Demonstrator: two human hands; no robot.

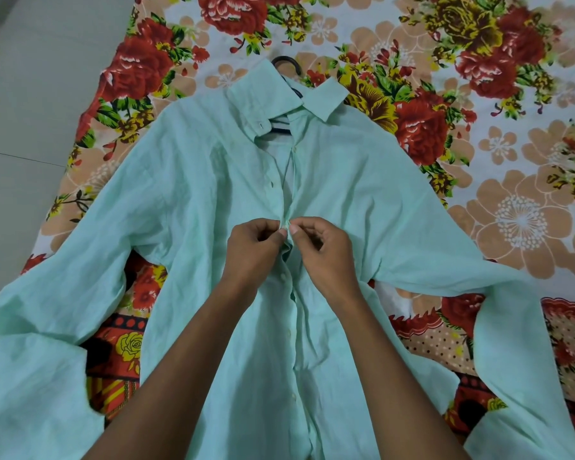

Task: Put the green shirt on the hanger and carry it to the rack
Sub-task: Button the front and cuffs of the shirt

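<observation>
I see the pale mint-green long-sleeved cotton shirt (193, 200) spread front-up across the bed, its collar toward twelve o'clock and its hem running off the frame at six. Both bare forearms reach up from the bottom edge and converge at the centre of the shirt's button placket. My left hand (254, 249) comes in from seven o'clock, its fingers curled and its thumb and forefinger pinching the left edge of the placket. My right hand (321, 249) comes in from five o'clock, likewise curled, thumb and forefinger nipped on the facing edge, so the two pinches nearly touch at a button. Below the hands the front is closed along a row of small pale buttons; above them the placket gapes open up to the collar. The black plastic hanger (287, 64) sits inside the shirt, its hook poking out past the collar at twelve o'clock and a dark bar showing through the open neck. The sleeves splay out toward eight and four o'clock, draped over the bed's edge. Underneath lies the floral bedsheet with red roses and peach blossoms (478, 161), and a pale tiled floor (30, 111) shows at ten o'clock.
</observation>
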